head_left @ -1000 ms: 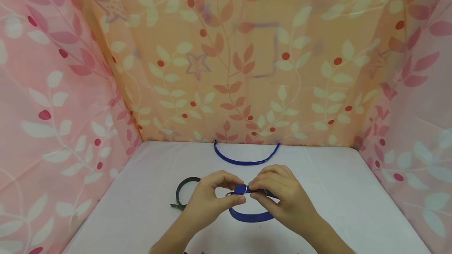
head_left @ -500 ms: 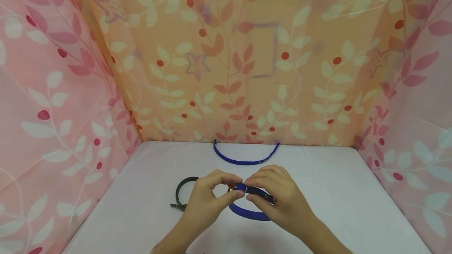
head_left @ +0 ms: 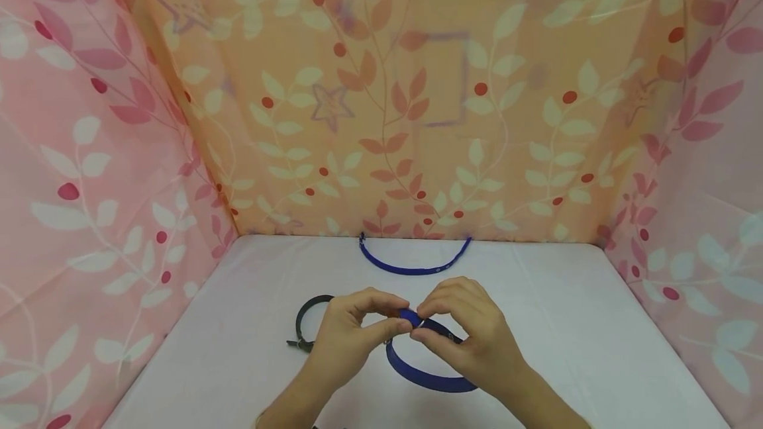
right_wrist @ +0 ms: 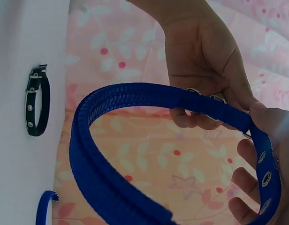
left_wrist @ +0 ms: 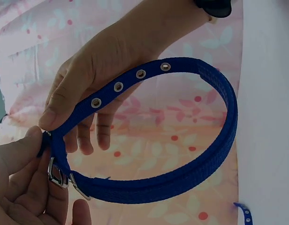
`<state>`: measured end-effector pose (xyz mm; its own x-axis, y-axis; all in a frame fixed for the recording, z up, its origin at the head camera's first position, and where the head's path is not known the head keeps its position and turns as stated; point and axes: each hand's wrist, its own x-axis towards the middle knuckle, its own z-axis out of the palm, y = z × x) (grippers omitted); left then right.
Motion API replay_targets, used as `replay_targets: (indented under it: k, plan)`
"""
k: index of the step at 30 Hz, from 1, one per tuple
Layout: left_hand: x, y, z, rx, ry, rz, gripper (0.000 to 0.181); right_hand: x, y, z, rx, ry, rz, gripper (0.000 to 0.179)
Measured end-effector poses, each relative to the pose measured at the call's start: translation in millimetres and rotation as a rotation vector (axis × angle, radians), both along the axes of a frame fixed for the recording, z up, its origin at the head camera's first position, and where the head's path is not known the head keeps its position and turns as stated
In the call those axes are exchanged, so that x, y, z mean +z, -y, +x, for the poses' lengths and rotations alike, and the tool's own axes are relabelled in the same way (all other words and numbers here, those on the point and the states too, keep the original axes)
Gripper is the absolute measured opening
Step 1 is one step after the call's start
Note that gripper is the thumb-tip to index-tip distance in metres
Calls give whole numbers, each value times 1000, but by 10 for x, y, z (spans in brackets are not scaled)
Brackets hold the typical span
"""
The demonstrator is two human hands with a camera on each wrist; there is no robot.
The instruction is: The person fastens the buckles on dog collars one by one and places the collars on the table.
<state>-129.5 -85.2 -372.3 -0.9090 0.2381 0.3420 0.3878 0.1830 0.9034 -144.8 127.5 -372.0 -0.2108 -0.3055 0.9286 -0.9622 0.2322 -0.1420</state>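
Note:
A blue collar (head_left: 432, 379) with a metal buckle (left_wrist: 51, 171) and several metal eyelets hangs in a loop between both hands, over the table. My left hand (head_left: 348, 333) pinches its buckle end between thumb and fingers. Close beside it, my right hand (head_left: 477, 323) pinches the eyelet strap, fingertips almost meeting the left ones. In the right wrist view, the strap (right_wrist: 271, 183) comes away from a metal ring at the pinch and curves down in front of the right fingers. The strap's tip is hidden by the fingertips.
A dark, buckled collar (head_left: 301, 316) lies on the white table (head_left: 238, 363), left of the left hand. Another blue collar (head_left: 411, 271) lies unfastened in an arc at the table's back edge. Floral curtains (head_left: 417, 118) stand behind and on both sides.
The fingertips and the pinched blue band have turned slightly, and the strap by the right hand has shifted. The collar's loop now hangs lower and wider. Both hands keep their grip.

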Motion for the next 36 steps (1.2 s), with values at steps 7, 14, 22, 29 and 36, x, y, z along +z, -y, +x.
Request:
replay_targets:
  k: [7, 14, 22, 29, 36]
  plan:
    - [13, 20, -4, -43, 27, 76, 20, -34, -9, 13, -13, 94, -12, 22]
    - [26, 21, 4, -44, 56, 92, 22, -95, -9, 52, 3, 219, -27, 24]
    - [86, 72, 11, -26, 72, 138, 22, -91, -52, 64, -55, 322, 1, 41]
    - [175, 173, -5, 61, 44, 174, 21, -84, -99, 45, -85, 380, 7, 40]
    - [213, 215, 0, 93, 33, 213, 23, -102, -115, 37, -104, 441, 39, 39]
